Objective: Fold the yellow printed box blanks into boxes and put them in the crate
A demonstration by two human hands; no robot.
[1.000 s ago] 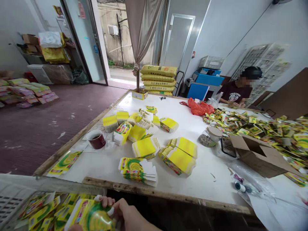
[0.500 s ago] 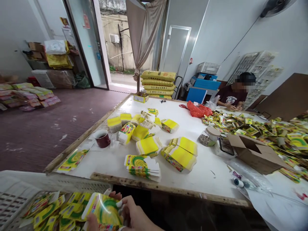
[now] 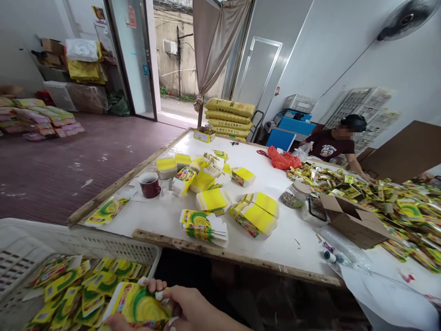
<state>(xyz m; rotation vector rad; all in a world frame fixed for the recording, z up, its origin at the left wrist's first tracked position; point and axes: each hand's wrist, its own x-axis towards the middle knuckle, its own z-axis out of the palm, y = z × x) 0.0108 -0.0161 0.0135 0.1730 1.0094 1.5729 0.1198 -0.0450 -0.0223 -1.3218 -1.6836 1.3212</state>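
Well, starting from the left, a white perforated basket (image 3: 120, 247), heaped with yellow-and-green packs (image 3: 74, 299) at loose angles. Overlapping that heap in view, below the table's near edge, the held carton (image 3: 138, 301), with its green-swirl face toward the camera. At its left, the left hand (image 3: 119, 322), apparently clasping, with thumb on the near side and fingers (image 3: 155, 286) curled over the far one; mostly hidden behind the card. At the other end, the right hand (image 3: 191, 303), pinching the edge between bent thumb and fingers, with white at the tips, tape or flap impossible to tell. Probably very light, of thin card: stiff along the folds, springy and easily dented across the broad panel, a touch slippery where glossy. Best taken by edges and corners, with little squeeze on the face. Farther right, on the white table (image 3: 268, 253), a fanned stack (image 3: 204, 227) of similar card, likely to slide apart unless gripped from both sides as one block.
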